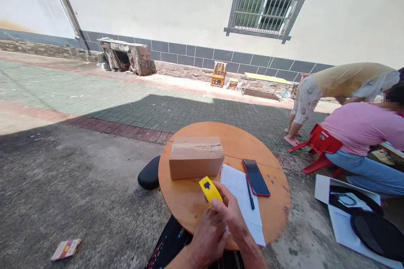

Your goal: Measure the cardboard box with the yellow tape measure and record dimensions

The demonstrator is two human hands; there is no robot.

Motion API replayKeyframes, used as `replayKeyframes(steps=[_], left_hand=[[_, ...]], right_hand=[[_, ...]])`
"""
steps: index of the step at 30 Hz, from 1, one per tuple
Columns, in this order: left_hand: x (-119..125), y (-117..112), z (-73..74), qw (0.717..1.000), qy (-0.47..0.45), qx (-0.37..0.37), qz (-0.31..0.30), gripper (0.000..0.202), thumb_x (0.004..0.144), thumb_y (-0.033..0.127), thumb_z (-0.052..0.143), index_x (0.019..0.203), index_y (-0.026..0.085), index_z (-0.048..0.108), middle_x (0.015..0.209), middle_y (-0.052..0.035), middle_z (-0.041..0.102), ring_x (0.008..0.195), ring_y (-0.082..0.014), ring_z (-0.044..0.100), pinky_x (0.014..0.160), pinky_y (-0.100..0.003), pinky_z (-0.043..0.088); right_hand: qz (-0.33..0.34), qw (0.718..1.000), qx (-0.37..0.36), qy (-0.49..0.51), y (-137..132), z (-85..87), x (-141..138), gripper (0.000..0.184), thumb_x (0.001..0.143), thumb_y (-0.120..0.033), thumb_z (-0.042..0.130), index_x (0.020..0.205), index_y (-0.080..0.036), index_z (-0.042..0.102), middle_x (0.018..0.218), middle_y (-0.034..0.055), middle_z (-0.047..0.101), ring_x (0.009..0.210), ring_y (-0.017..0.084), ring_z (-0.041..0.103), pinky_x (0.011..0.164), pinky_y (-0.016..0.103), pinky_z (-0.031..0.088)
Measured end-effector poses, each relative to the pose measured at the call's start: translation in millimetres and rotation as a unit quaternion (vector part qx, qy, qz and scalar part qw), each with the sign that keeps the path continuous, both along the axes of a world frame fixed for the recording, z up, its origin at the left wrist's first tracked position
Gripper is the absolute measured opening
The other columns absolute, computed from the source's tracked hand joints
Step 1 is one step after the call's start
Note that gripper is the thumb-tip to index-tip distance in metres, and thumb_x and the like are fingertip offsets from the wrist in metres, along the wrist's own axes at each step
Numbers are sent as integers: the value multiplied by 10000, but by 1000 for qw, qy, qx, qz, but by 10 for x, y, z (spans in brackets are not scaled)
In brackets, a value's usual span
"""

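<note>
A yellow tape measure (pixel 210 192) is held above the round wooden table (pixel 186 206), with the thumb and fingers of my right hand (pixel 229 209) around its near end. Just below it, my left hand (pixel 208 232) is curled closed against my right hand; whatever its fingers hold is hidden. A closed cardboard box (pixel 196 164) sits beyond the tape measure. White paper (pixel 235 180) lies to the right, partly under my right forearm. On the paper rests a dark pen (pixel 250 193), and a phone with a red edge (pixel 256 177) lies beside it.
A black seat (pixel 150 173) stands left of the table. To the right, a person in pink (pixel 362 128) sits on a red chair (pixel 326 139), near another person bending over. An open white box (pixel 347 206) and a small packet (pixel 66 249) lie on the ground.
</note>
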State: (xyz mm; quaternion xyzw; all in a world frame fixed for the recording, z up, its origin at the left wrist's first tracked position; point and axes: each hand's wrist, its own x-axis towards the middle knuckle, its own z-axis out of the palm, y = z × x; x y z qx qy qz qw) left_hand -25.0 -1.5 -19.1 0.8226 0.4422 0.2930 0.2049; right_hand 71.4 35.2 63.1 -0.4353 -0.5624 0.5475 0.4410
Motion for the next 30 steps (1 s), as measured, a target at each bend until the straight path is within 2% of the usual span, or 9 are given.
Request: replayKeyframes(steps=[3, 5, 9, 13, 15, 19, 24, 27, 30], left_hand=[[-20, 11, 112, 1000, 16, 3, -14, 140, 812, 191, 560, 912, 217, 655, 1185, -39, 676, 1053, -270, 572, 957, -463, 462], [-37, 7, 196, 999, 27, -6, -21, 99, 787, 169, 588, 859, 212, 640, 1177, -30, 672, 1027, -254, 566, 935, -446, 466], [-54, -6, 334, 998, 38, -29, -35, 121, 786, 128, 578, 851, 209, 641, 1125, -36, 675, 1024, -245, 551, 916, -414, 469], [-25, -7, 425, 997, 40, -43, -45, 167, 818, 108, 546, 889, 206, 661, 1071, -42, 681, 1007, -239, 546, 918, -409, 465], [-1, -3, 469, 997, 40, -44, -46, 191, 835, 113, 535, 932, 203, 673, 1081, -50, 680, 1010, -242, 546, 924, -417, 466], [32, 31, 531, 998, 47, -33, -29, 239, 857, 144, 527, 1031, 194, 683, 1155, -79, 666, 1053, -263, 546, 928, -439, 478], [-40, 172, 500, 998, 54, -17, -2, 334, 854, 164, 531, 1163, 179, 656, 1266, -106, 626, 1147, -279, 533, 993, -466, 467], [-101, 294, 474, 999, 51, -11, 5, 425, 856, 182, 537, 1277, 173, 595, 1305, -113, 606, 1187, -265, 529, 1037, -461, 448], [-79, 392, 450, 999, 50, -4, 11, 424, 863, 201, 537, 1283, 185, 597, 1342, -113, 588, 1217, -270, 517, 1053, -481, 430]], right_hand=[[-58, 988, -33, 136, -84, -26, 293, 464, 827, -546, 620, 1148, -214, 673, 1069, 65, 738, 957, 267, 672, 863, 395, 525], [-112, 972, -57, 196, -148, -35, 514, 433, 824, -575, 612, 1080, -236, 700, 1032, 67, 745, 915, 279, 692, 824, 422, 548], [-241, 937, -68, 245, -305, 1, 978, 385, 804, -558, 629, 1024, -255, 719, 998, 73, 753, 845, 291, 717, 728, 442, 579], [-336, 898, -69, 274, -447, 34, 1323, 354, 756, -506, 697, 1013, -262, 716, 952, 41, 757, 797, 251, 714, 652, 367, 586], [-353, 891, -72, 276, -477, 15, 1412, 346, 753, -497, 707, 1007, -264, 716, 945, 28, 755, 797, 234, 713, 642, 335, 581], [-353, 898, -72, 253, -433, -68, 1440, 368, 764, -502, 704, 1050, -271, 712, 958, 15, 745, 828, 228, 706, 666, 328, 579], [-368, 908, -46, 195, -309, -172, 1365, 461, 746, -526, 696, 1096, -227, 692, 988, 39, 736, 846, 240, 695, 699, 350, 579], [-382, 915, -18, 129, -166, -230, 1400, 498, 755, -557, 657, 1107, -206, 671, 1017, 52, 726, 897, 247, 683, 726, 346, 564], [-402, 912, 1, 86, 102, -283, 1545, 501, 752, -551, 655, 1117, -208, 655, 1050, 45, 715, 944, 229, 658, 776, 322, 538]])
